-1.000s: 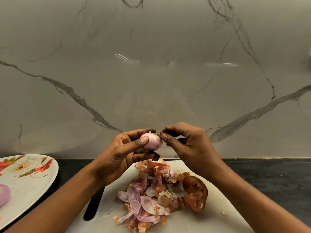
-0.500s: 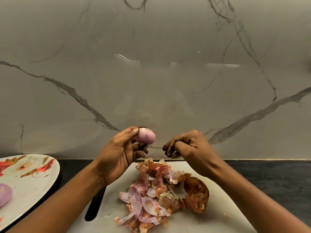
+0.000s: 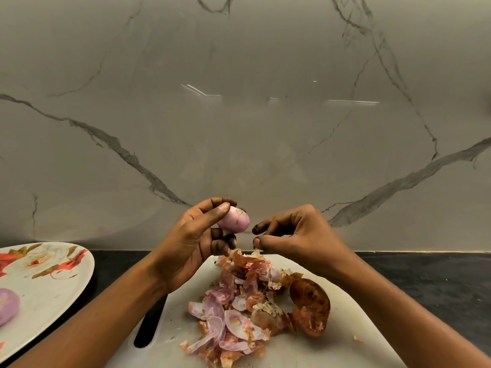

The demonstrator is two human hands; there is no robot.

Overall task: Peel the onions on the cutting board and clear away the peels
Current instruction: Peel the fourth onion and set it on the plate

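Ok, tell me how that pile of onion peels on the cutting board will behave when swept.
The pile of onion peels looks thin and loosely stacked, so it is probably light and likely to scatter rather than slide as one. The big brown skin seems dry and may crack if squeezed. The purple pieces look moist and might cling to the cutting board.
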